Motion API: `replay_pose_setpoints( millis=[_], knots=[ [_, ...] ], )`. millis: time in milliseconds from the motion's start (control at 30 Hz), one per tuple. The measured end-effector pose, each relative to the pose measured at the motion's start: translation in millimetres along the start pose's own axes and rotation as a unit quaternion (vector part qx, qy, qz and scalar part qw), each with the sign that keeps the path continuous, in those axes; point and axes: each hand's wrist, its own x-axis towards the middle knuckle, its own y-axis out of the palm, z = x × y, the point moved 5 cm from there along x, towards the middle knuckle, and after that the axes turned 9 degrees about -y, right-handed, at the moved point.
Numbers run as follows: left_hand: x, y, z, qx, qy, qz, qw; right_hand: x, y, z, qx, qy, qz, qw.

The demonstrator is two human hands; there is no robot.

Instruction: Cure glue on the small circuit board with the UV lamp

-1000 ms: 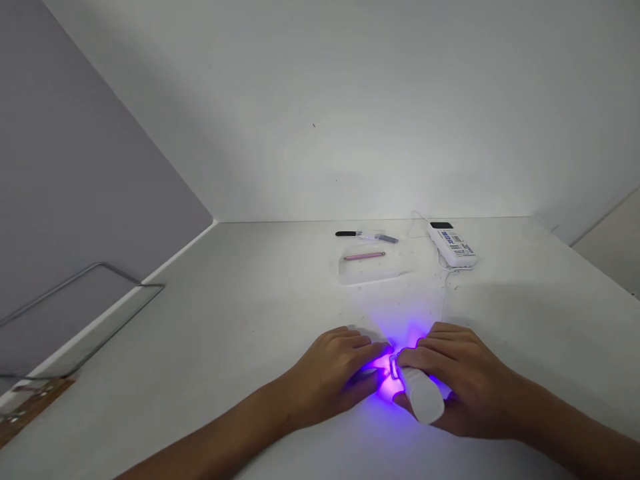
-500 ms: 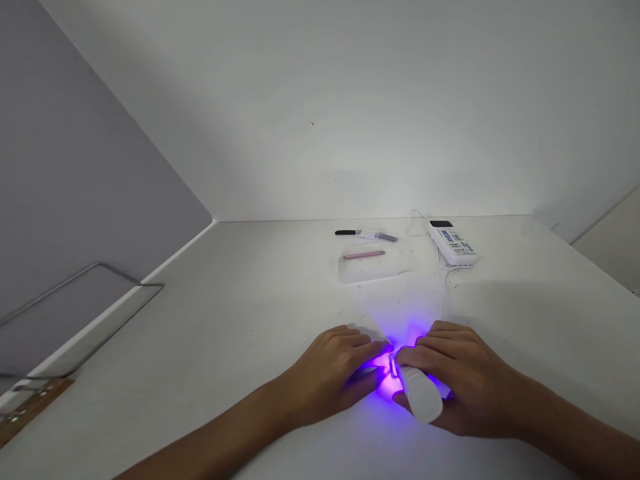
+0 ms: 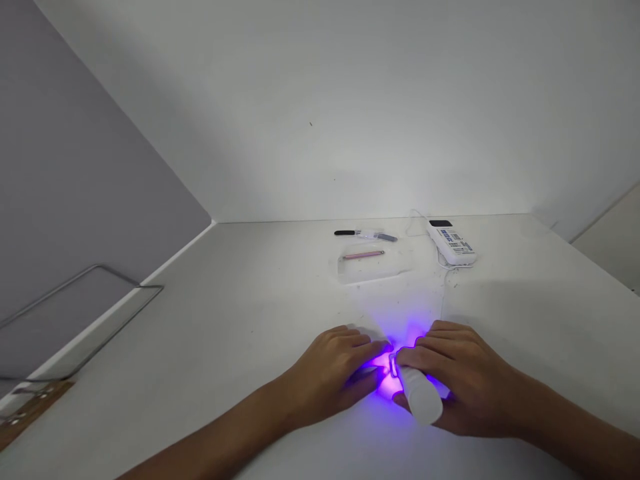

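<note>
My right hand (image 3: 465, 373) is wrapped round a white handheld UV lamp (image 3: 423, 397), its rounded end tilted toward me. Violet light from its far end spills over the white tabletop between my hands. My left hand (image 3: 340, 367) lies just to the left, with its thumb and forefinger drawn together into the glow by the lamp's lit end. What those fingertips hold, if anything, is lost in the bright light.
Beyond my hands, a clear plastic tray (image 3: 375, 272) bears a thin pink stick tool (image 3: 363, 255). Behind it lie a black-ended tool (image 3: 345, 233) and a grey-ended one (image 3: 387, 237). A labelled white device (image 3: 453, 243) with a cable sits right. A bent metal wire (image 3: 120, 275) crosses the left edge.
</note>
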Motion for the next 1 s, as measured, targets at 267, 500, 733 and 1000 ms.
replay_pose_setpoints(
  millis=[267,500,733,1000],
  knots=[
    [0.4,1.0,0.6,0.002,0.001,0.002,1.000,-0.6,-0.2,0.9,-0.006,-0.004,-0.008,1.000],
    [0.2,0.6,0.5,0.002,0.002,-0.001,1.000,0.3,0.8,0.4,-0.006,-0.003,-0.006,1.000],
    [1.3,0.1,-0.1,0.001,0.000,0.000,1.000,-0.7,0.3,0.3,0.000,-0.008,-0.009,1.000],
    [2.4,0.7,-0.3,0.006,0.006,-0.005,1.000,-0.8,-0.1,0.5,-0.002,-0.012,-0.009,1.000]
  ],
)
